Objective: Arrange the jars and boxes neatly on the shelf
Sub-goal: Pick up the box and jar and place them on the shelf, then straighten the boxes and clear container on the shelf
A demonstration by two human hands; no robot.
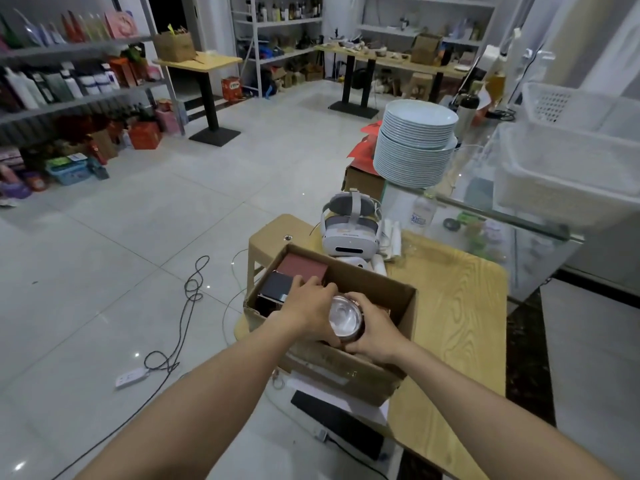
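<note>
An open cardboard box (394, 299) stands on a wooden table (457, 306) in front of me. Inside it sit a red box (304, 266), a dark box (275, 287) and a jar with a shiny silver lid (344, 317). My left hand (310, 306) and my right hand (375, 329) curl around the jar from either side, inside the cardboard box. The jar's body is mostly hidden by my fingers. The shelf (79, 95) with bottles and boxes stands at the far left of the room.
A white headset (348, 230) lies behind the cardboard box. A stack of white plates (415, 143) stands further back, beside white baskets (568, 174). Cables and a power strip (130, 377) lie on the tiled floor at left. A stool (273, 233) stands by the table.
</note>
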